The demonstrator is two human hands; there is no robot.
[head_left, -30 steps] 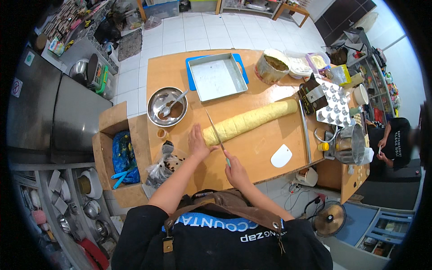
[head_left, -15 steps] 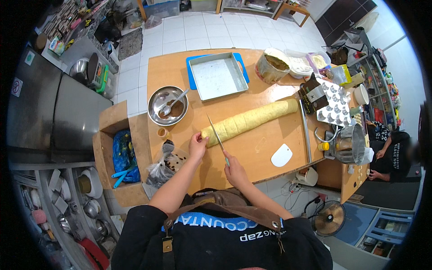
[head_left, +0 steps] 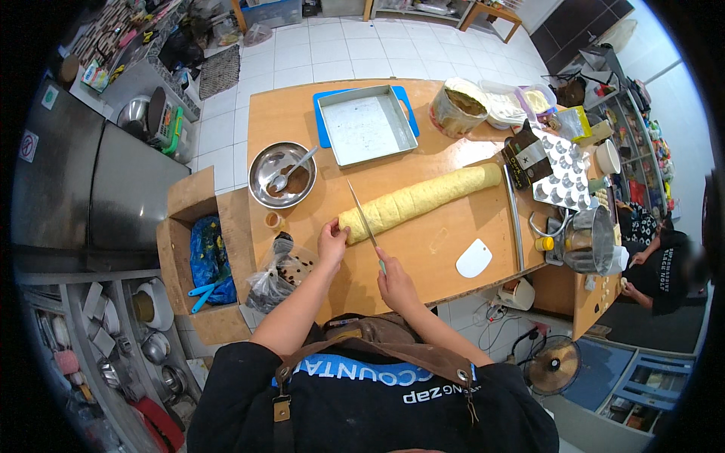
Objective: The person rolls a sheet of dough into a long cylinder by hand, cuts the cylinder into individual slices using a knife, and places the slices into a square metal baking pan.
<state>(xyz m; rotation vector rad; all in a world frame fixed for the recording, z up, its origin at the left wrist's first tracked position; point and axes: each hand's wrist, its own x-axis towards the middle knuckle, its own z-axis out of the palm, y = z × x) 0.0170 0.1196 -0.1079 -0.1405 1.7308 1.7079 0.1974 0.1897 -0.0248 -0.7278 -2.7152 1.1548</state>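
A long pale-yellow dough roll (head_left: 430,198) lies slantwise across the wooden table, with shallow marks along its top. My left hand (head_left: 331,243) holds the roll's near left end, fingers closed against it. In my right hand (head_left: 395,283) is a long knife (head_left: 364,215), gripped by its light green handle. The blade crosses the roll close to the left end; how deep it sits I cannot tell. Beside my left forearm lies a clear plastic bag (head_left: 279,275) with dark bits in it. A white dough scraper (head_left: 473,258) rests to the right of my right hand.
A square metal baking pan (head_left: 368,127) sits on a blue board beyond the roll. Left of it stands a steel bowl (head_left: 283,175) with brown powder and a spoon. A metal rod (head_left: 513,219), egg tray (head_left: 560,174) and mixer bowl (head_left: 593,241) crowd the right; another person works there.
The knife has shifted very slightly along the left end of the roll. My left hand stays on the dough, and the rest looks the same.
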